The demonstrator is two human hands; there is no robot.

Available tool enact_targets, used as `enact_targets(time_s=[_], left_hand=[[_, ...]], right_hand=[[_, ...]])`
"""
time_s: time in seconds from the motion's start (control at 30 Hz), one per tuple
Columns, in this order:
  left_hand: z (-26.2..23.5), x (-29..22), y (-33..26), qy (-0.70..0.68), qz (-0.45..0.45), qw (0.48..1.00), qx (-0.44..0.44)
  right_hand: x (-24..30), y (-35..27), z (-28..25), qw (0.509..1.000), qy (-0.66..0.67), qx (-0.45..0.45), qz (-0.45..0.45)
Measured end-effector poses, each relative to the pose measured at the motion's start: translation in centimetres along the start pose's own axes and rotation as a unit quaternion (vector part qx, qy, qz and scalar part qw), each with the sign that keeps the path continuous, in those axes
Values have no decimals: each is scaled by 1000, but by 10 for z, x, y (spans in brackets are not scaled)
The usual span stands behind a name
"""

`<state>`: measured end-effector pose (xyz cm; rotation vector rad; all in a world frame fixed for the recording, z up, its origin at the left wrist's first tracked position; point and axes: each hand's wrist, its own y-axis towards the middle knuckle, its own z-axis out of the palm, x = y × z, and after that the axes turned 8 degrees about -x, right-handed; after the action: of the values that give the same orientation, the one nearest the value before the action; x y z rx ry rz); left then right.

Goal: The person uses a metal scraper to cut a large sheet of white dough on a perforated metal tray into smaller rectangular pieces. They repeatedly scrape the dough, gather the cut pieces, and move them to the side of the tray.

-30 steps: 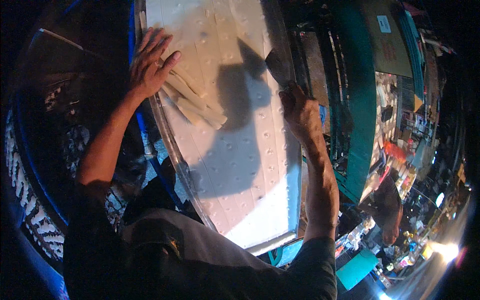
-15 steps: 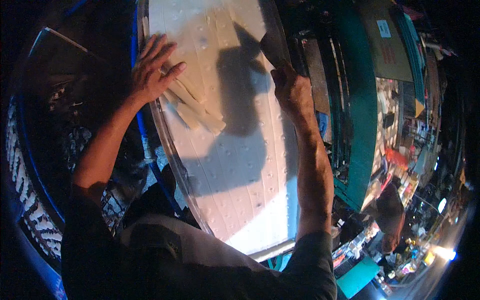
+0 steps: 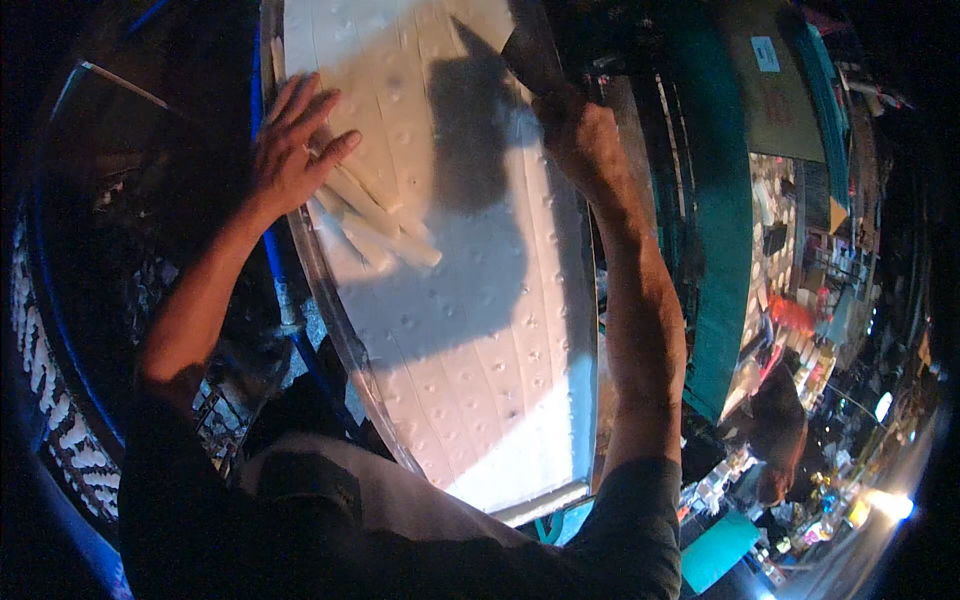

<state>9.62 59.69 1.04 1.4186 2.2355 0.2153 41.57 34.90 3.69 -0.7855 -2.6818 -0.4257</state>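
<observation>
Slab (image 3: 475, 400), pale, dimpled, with faint lengthwise lines, lies between the two hands; long axis runs away from the body, far end leaning left. Left hand (image 3: 295, 150) is over its left edge, right hand (image 3: 580, 140) at its right edge, farther up; both about level, so neither clearly nearer the slab. Loose strips (image 3: 385, 225) lie on it toward the left, running down-right from just below the left hand, well apart from the right one.

Grip: right hand curled tight in a fist, dark broad blade (image 3: 530, 55) sticking out past it, pointing away and a bit left. Handle hidden in the fist. Can't tell if blade touches slab. Left hand spread, palm down, thumb well off the fingers, grasping nothing visible; contact with strips likely, pressure can't tell. Shadow covers the slab's middle. Green panel (image 3: 722, 250) off to the right.
</observation>
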Motion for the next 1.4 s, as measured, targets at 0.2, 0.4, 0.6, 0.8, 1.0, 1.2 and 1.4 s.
enact_targets(time_s=[0.2, 0.4, 0.6, 0.8, 1.0, 1.2, 1.4], left_hand=[[-7, -3, 1, 2, 1, 1000, 12], [-12, -10, 1, -4, 6, 1000, 20], [-12, -13, 1, -21, 9, 1000, 9], [-20, -18, 5, -59, -6, 998, 12], [-15, -14, 3, -27, -15, 999, 26], [-12, -16, 3, -61, -20, 998, 3], [-10, -13, 1, -53, -2, 999, 1]], right_hand=[[39, 27, -3, 999, -9, -25, 36], [65, 40, -1, 997, -20, -49, 64], [116, 44, 6, 981, -78, -50, 169], [134, 59, 31, 969, -60, -63, 232], [133, 32, 18, 980, -70, -64, 175], [150, 2, 2, 977, -77, -83, 180], [148, 24, 11, 972, -95, -55, 208]])
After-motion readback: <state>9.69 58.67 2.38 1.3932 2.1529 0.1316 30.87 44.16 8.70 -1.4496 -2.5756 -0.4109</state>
